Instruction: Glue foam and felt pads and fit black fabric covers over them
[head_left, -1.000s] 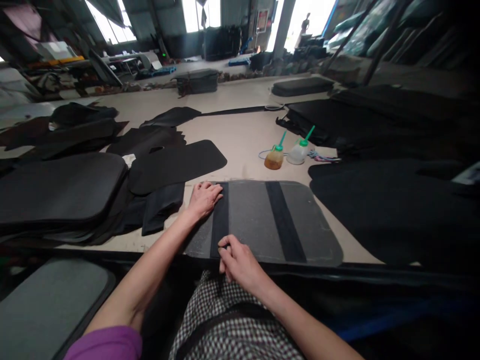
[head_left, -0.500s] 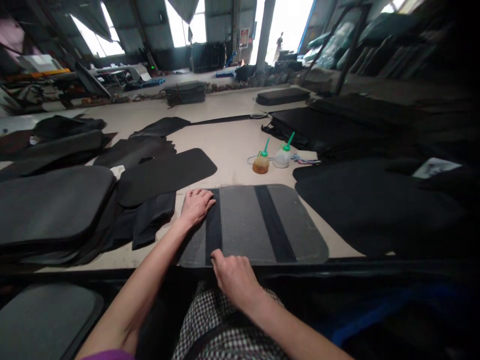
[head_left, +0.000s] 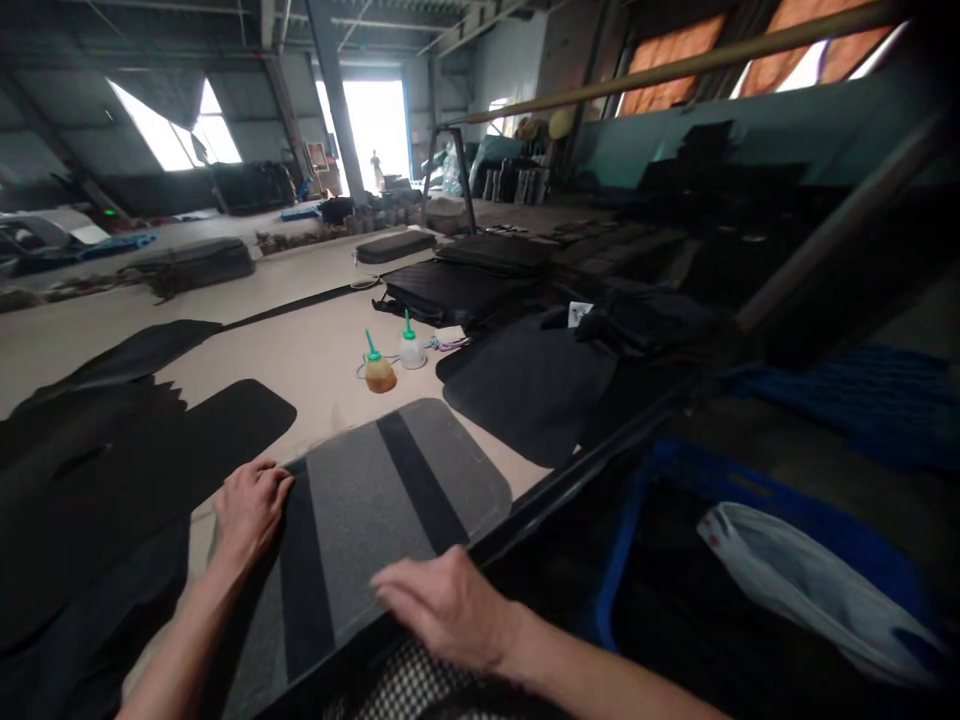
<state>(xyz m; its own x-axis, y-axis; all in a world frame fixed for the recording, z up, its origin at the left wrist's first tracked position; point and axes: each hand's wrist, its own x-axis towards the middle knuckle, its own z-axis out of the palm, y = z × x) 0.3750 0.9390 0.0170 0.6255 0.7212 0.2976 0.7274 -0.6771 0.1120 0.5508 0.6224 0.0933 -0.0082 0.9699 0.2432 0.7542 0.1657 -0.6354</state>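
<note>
A grey panel (head_left: 352, 500) with rounded corners lies on the table before me. Two black strips cross it, a left strip (head_left: 304, 570) and a right strip (head_left: 420, 480). My left hand (head_left: 251, 505) rests at the panel's far left part, fingers lying loosely bent beside the top of the left strip. Over the panel's near edge is my right hand (head_left: 450, 615), between the strips and close to the lower end of the right one. Its fingers are curled together, slightly blurred, and nothing shows in them.
Two squeeze bottles with green spouts, one amber (head_left: 380, 375) and one clear (head_left: 412, 352), stand beyond the panel. Black sheets (head_left: 532, 385) lie to the right, dark pieces (head_left: 247, 420) to the left. A blue crate (head_left: 637, 500) holding a whitish bag (head_left: 795, 580) is below right.
The view has swung to the right. My right hand has left the lower end of the left strip and moved right along the near edge. My left hand stays beside the left strip.
</note>
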